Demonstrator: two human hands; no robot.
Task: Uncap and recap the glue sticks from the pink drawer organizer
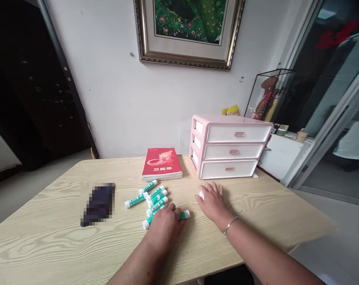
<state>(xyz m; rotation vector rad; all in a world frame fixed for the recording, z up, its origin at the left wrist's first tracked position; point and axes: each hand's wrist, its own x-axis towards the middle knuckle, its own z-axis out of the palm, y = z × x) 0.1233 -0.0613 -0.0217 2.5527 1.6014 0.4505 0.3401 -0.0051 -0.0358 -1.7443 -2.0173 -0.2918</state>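
My left hand is closed round a green and white glue stick, whose white end sticks out to the right. Several more glue sticks lie loosely grouped just beyond and left of it; the nearest is partly covered by the hand. To the right, my right hand rests low over the table, palm down. A small white piece shows between its thumb and forefinger; whatever else lies beneath the palm is hidden.
A red book lies near the back edge of the wooden table. Beside it stands a pink and white three-drawer box, its drawers closed. A blurred dark object is at the left. Behind rises a wall with a framed picture.
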